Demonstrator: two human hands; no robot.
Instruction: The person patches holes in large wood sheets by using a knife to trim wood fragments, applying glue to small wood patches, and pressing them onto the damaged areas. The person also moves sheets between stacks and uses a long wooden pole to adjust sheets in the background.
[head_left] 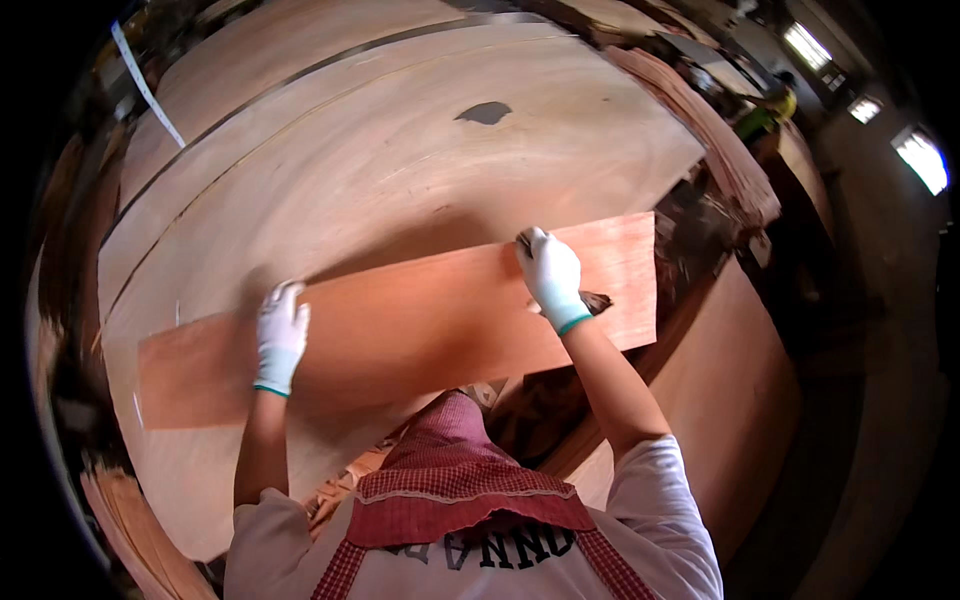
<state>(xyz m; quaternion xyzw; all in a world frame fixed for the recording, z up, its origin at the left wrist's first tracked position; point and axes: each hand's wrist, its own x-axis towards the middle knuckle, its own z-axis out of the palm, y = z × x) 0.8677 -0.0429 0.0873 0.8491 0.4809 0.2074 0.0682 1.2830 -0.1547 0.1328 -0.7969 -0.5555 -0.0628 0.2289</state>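
The head camera looked steeply down from above the wearer's apron [470,515], facing outward past the left hand [282,325] and right hand [550,275], both near; its fisheye view (straight edges bowed toward the rim) reached across a broad pale sheet [380,150] to distant bright rectangles [922,162] at upper right.

Large dark capitals [495,551] are running in a row across the chest of a worker's white shirt [655,505], the only lettering that is showing clearly enough to be read. The lower edge of a red apron's bib [465,513] is crossing the row and hiding part of it. At upper left, a pale strip [147,85] is bearing tiny specks, too small to make out.
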